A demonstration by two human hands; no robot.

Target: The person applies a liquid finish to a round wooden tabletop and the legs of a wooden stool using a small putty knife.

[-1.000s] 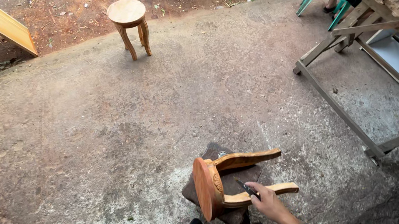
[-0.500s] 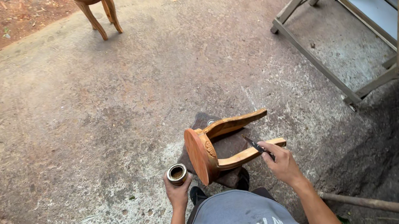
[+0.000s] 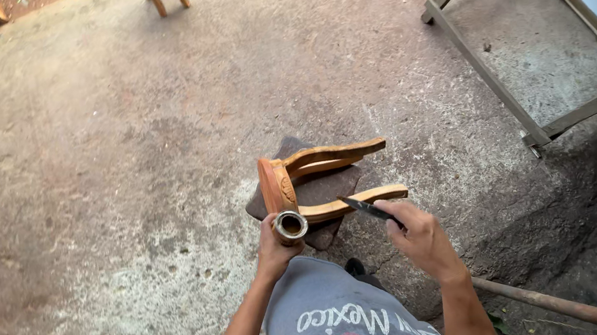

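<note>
The wooden stool point(image 3: 313, 183) lay on its side on a dark flat slab point(image 3: 319, 192) on the concrete floor point(image 3: 113, 184), directly in front of the seated person. Its round seat stood on edge to the left and its curved legs pointed right. The left hand point(image 3: 274, 252) was closed around a small open tin point(image 3: 290, 226), held mouth-up just beside the lower rim of the seat. The right hand point(image 3: 419, 236) gripped the handle of a narrow dark brush point(image 3: 365, 209) between thumb and fingers. The tip of the brush rested at or just above the nearest leg; whether it touched the wood could not be told.

Judged from this arrangement, the work in hand was coating the nearest leg from the tin. To do it well:

1. Hold the tin level and close to the work, so that drips fall on the slab.
2. Load the tip lightly.
3. Draw strokes along the leg, following its curve from the seat toward the foot.
4. Cover the undersides and the joint at the seat, where coverage is easily missed.
5. Avoid handling wet faces when turning the piece.

A timber trestle frame point(image 3: 497, 87) stood well apart at the right, and a rusty rod point(image 3: 560, 303) lay beside the person's right arm.
</note>
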